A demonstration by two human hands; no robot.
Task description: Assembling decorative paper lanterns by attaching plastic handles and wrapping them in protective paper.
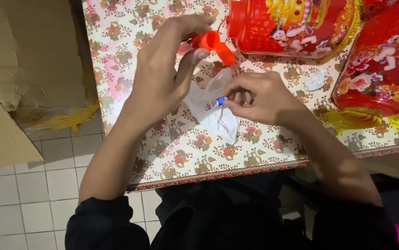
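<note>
My left hand (164, 69) hovers over the flowered table (185, 153), its thumb and fingers pinching a small orange plastic piece (215, 44). My right hand (257, 97) is closed on a small tube with a blue and white label (215, 103), held against a white crumpled tissue (213, 109) that lies under both hands. The orange piece sits just left of a red lantern (292, 25) at the table's far side.
A second red lantern (380, 69) with yellow tassels rests at the right. A small white scrap (316, 81) lies between the lanterns. An open cardboard box (28, 55) stands on the tiled floor (28, 199) at the left.
</note>
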